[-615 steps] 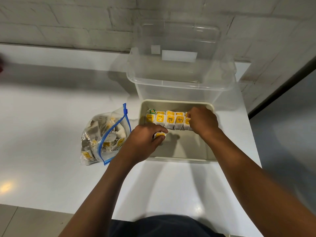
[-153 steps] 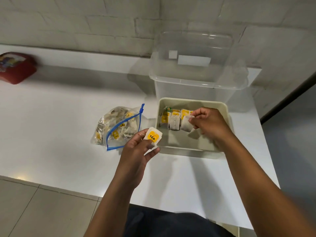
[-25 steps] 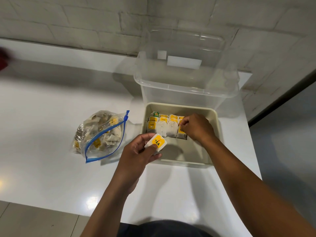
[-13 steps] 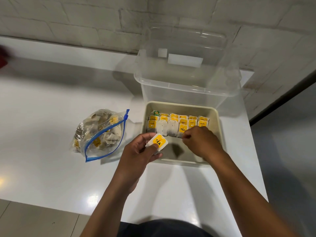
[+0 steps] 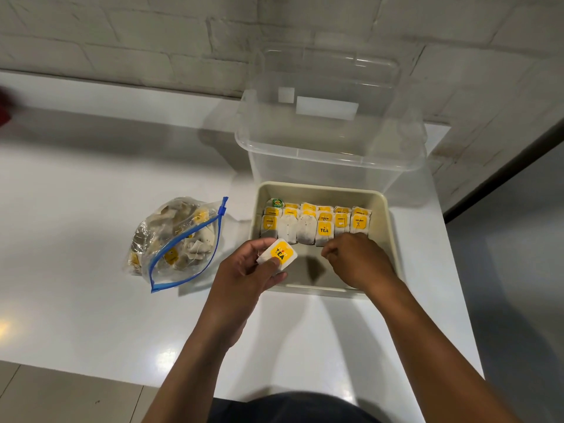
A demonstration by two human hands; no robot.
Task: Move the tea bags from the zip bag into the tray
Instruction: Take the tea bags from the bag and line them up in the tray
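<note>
- The left hand (image 5: pixel 244 270) holds one tea bag (image 5: pixel 279 254) with a yellow tag. The thumb presses on top and the fingers curl under it, so the grip is tight on the bag.
- This tea bag is up in the air, just over the near left edge of the tray (image 5: pixel 392 239).
- The right hand (image 5: pixel 357 261) is inside the tray, right by the front row of tea bags (image 5: pixel 317 224). Its fingers are curled in. I cannot tell if its grip holds anything.
- The bags in the tray stand in neat rows at the far side. The near part of the tray floor is bare.
- The zip bag (image 5: pixel 177 242) lies on the white tabletop (image 5: pixel 76 224), to the left of the tray. It is open, and many tea bags are inside.
- A big clear box (image 5: pixel 329 132) stands behind the tray.
- I think the step now is putting the held bag into the tray.
- The next move should set it upright against the front row, with the right hand keeping the row from tipping.
- Then the left hand must go to the zip bag for more. A lot is left to do.
</note>
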